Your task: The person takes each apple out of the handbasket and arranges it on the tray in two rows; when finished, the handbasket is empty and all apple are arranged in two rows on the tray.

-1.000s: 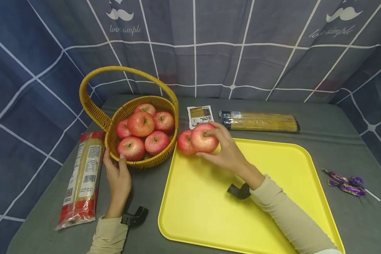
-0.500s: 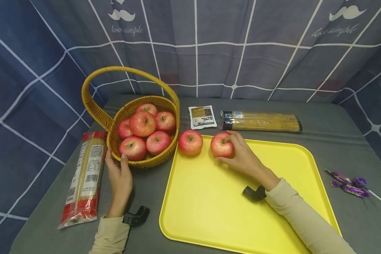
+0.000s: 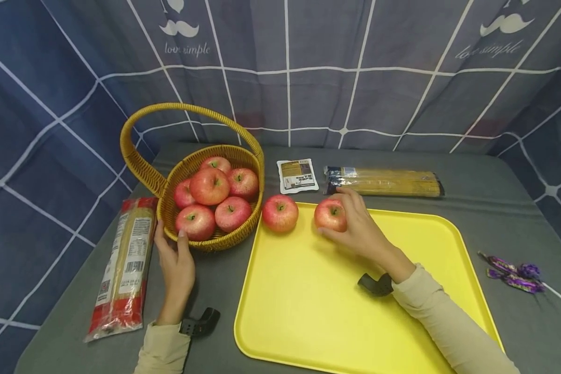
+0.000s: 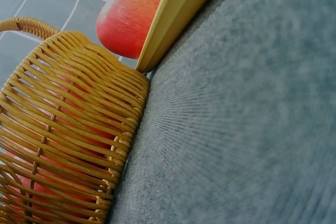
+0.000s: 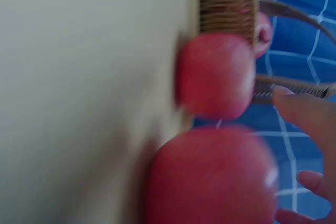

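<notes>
A wicker basket [image 3: 224,241] with a tall handle holds several red apples [image 3: 210,186]. My left hand [image 3: 176,270] touches its near left side, thumb tip at the rim and fingers extended along the outside. In the left wrist view no part of that hand shows, only the basket's woven wall [image 4: 68,129]. On the yellow tray [image 3: 304,306], one apple [image 3: 280,213] sits at the far left corner. My right hand [image 3: 362,228] is spread beside a second apple [image 3: 330,215] on the tray. In the right wrist view the thumb and fingers [image 5: 310,114] stand loose off this apple [image 5: 210,177].
A red-ended noodle packet [image 3: 123,265] lies left of the basket. Behind the tray are a small white-edged packet [image 3: 297,175] and a bundle of dry noodles [image 3: 385,182]. Purple-wrapped sweets [image 3: 516,272] lie right of the tray. A grey checked curtain [image 3: 322,93] stands behind.
My right hand carried the apple rightward from beside the other one and set it on the tray, then loosened its fingers. My left hand stays at the basket.
</notes>
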### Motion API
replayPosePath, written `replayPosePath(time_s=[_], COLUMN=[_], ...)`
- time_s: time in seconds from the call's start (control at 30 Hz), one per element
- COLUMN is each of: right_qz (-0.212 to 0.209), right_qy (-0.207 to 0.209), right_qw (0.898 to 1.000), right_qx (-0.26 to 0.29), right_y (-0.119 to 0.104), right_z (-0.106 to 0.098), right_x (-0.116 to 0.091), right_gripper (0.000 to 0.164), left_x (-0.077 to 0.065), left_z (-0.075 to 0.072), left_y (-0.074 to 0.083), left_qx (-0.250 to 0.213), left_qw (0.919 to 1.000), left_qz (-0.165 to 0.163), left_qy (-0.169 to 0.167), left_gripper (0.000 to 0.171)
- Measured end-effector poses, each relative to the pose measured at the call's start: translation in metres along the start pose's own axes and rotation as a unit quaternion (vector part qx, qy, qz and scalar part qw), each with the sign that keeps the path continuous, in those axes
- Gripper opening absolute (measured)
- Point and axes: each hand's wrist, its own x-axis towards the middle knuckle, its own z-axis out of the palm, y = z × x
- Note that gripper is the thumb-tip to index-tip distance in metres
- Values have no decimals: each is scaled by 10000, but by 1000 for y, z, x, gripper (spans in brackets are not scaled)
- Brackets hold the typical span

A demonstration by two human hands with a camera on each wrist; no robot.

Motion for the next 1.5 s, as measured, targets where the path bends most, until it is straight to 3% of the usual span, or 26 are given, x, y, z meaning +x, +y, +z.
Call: replayPosePath(time_s=[0.13, 0.3, 0.57, 0.7, 0.87, 1.1, 1.33, 1.5], right_qz=[-414, -1090, -1640, -2017, -1750, -1134, -1132, -1334], right_qy=[95, 27, -347, -92, -118, -618, -449, -299], right_qw=[9985, 9922, 9853, 9793, 9829, 9909, 9920, 9891], right_qx=[357, 612, 315, -143, -568, -383, 320, 553], right_y=[-27, -68, -129, -147, -149, -137, -133, -137], right_z=[10, 41, 93, 112, 132, 143, 134, 112], right_x=[15, 47, 93, 113, 137, 148, 144, 130], right_gripper=[65, 67, 68, 65, 63, 69, 68, 69], left_x=[-2, -1, -2, -1, 0, 0, 0, 0], left_z=[-1, 0, -2, -2, -3, 0, 0, 0], left_y=[-2, 0, 1, 2, 0, 1, 2, 1], left_qx=[-13, -25, 29, 77, 119, 60, 3, 26], left_qw=[10000, 9999, 9999, 9999, 9999, 9999, 9999, 9999], left_qz=[-8, 81, 97, 53, -22, -37, -43, -55], left_qy=[12, -61, -41, -77, -23, -96, -127, -89], left_gripper=[57, 58, 58, 58, 58, 58, 58, 57])
